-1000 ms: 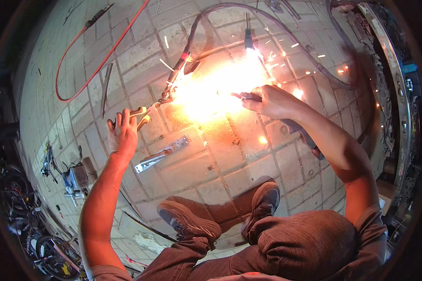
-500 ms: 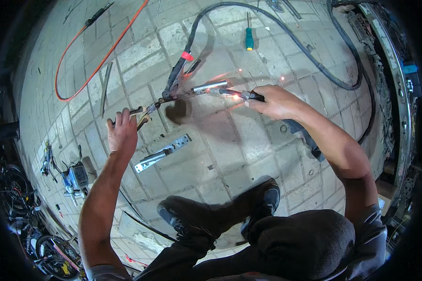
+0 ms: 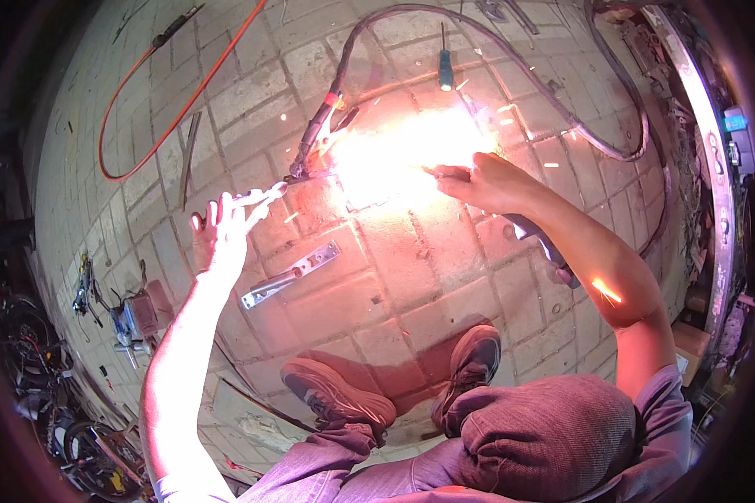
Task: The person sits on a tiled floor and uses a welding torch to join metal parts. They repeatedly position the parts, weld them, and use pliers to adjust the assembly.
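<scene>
Blinding white welding glare point(image 3: 411, 151) covers the metal piece and the tip of the tool by my right hand. My right hand point(image 3: 491, 184) is wrapped round the dark handle of what looks like a welding torch point(image 3: 450, 173), at the right edge of the glare. On the left, my left hand point(image 3: 220, 230) grips pliers point(image 3: 260, 201), whose jaws hold the end of the piece beside a grounding clamp point(image 3: 310, 155) on a thick cable. A flat metal plate with holes and a rod along it point(image 3: 289, 275) lies on the paving nearer to me.
A green screwdriver point(image 3: 445, 71) lies beyond the glare. A thick cable point(image 3: 512, 63) loops across the far right; an orange cable point(image 3: 130, 117) curves at left. A blue tool point(image 3: 130, 323) sits left of my left arm. My shoes point(image 3: 335, 390) stand close by. Sparks fly, one over my right forearm.
A small red glow with a few sparks has become a bright white arc that hides the piece. Both hands have stayed nearly in place, and light now floods my arms and the paving.
</scene>
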